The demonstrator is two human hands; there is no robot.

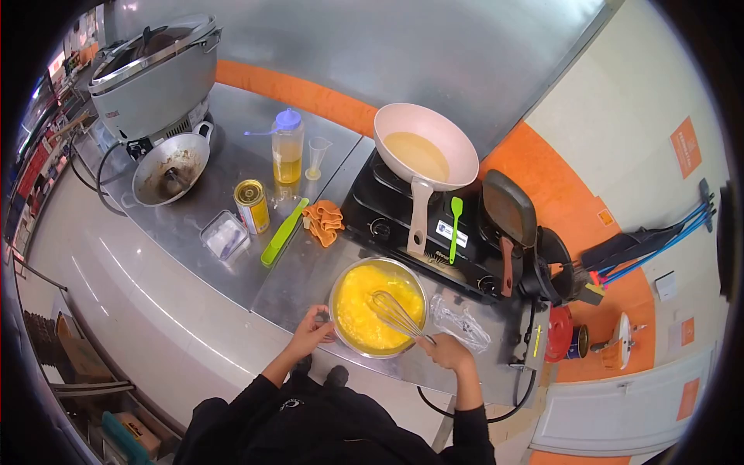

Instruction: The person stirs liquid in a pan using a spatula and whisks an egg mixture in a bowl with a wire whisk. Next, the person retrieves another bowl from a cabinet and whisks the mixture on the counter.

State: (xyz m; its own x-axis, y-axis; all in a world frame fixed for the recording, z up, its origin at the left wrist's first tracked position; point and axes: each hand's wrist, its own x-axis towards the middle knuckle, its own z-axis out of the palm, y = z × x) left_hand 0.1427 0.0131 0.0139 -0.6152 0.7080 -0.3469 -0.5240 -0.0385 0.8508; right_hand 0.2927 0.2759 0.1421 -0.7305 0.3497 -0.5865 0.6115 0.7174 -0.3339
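Observation:
A metal mixing bowl [378,355] stands on the steel counter in front of me, with yellow beaten egg [360,288] inside. My left hand [312,328] grips the bowl's left side at the rim. In my right hand [449,353] is the handle of a wire whisk [397,315], tilted so that its wires dip into the egg. Crumpled clear plastic wrap [463,325] lies just right of the bowl. Behind it, a pink frying pan [467,151] holding pale oil sits on a black gas stove [372,203]. Its handle points toward me.
A green silicone brush or spatula [455,229] lies on the stove beside dark pans [508,205]. Leftward are an orange cloth [322,222], green spatula [285,232], yellow can [252,206], plastic tub [225,235], oil bottle [287,147], metal pan [149,180] and rice cooker [159,93].

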